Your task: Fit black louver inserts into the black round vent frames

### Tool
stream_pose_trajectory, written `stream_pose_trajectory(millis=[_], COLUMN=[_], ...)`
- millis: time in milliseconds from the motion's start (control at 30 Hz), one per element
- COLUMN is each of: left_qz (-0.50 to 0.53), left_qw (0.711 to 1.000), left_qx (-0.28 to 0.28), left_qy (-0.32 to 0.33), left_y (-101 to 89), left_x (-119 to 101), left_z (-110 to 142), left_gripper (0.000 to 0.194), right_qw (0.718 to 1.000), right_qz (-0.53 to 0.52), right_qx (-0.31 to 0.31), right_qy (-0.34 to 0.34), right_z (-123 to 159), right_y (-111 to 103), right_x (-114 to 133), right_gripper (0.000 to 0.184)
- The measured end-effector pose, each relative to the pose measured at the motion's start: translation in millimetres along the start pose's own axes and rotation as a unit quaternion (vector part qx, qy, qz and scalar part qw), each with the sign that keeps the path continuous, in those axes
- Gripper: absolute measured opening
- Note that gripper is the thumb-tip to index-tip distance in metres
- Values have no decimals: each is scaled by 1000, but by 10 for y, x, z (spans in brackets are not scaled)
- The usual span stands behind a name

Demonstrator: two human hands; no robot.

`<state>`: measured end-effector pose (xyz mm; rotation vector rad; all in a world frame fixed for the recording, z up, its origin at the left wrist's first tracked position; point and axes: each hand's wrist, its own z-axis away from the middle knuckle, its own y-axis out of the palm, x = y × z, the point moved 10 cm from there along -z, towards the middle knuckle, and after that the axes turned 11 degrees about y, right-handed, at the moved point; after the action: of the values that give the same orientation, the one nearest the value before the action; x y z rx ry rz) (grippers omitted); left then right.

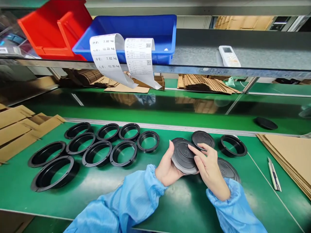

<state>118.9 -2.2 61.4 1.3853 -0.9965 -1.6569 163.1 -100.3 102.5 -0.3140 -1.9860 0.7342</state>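
Note:
My left hand (167,168) grips a round black plastic cover (183,155) by its left edge and holds it tilted just above the green mat (102,191). My right hand (209,165) rests its fingers on the cover's face from the right, fingers close together. Both arms wear light blue sleeves. A second black cover (203,138) lies flat just behind my hands, and a third cover (228,170) lies under my right wrist. One black ring (232,145) sits to the right of them. Several more black rings (97,147) lie in rows on the left.
Flattened cardboard (21,127) lies at far left and a cardboard stack (289,155) at right, with a pen-like tool (274,174) beside it. A dark conveyor belt (170,103) carries one black disc (265,123). On the shelf above: red bin (53,29), blue bin (136,32) with paper labels, white remote (229,56).

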Motion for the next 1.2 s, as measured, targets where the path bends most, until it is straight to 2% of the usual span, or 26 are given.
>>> stream_pose_trajectory(millis=[133,400,633,1000,1200], left_qz=[-10,-17,14,46,27], left_qw=[999,999,999,999,998], left_qx=[-38,1,-25,-24,-10], left_qy=[12,30,29,12,53], left_y=[-77,15,-5,14,-2], left_x=[0,12,9,30,-53], left_z=[9,24,20,-2,-10], left_gripper=[72,78,76,78,57], right_qw=[1000,994,992,987,980], right_qz=[-10,-87,-98,-131,-177], right_qx=[13,45,42,47,16], right_qy=[-3,53,66,77,84], right_z=[7,10,-42,-56,-6], right_y=[2,15,40,49,-87], right_x=[25,-91,-18,-16,-48], right_gripper=[39,48,49,46,46])
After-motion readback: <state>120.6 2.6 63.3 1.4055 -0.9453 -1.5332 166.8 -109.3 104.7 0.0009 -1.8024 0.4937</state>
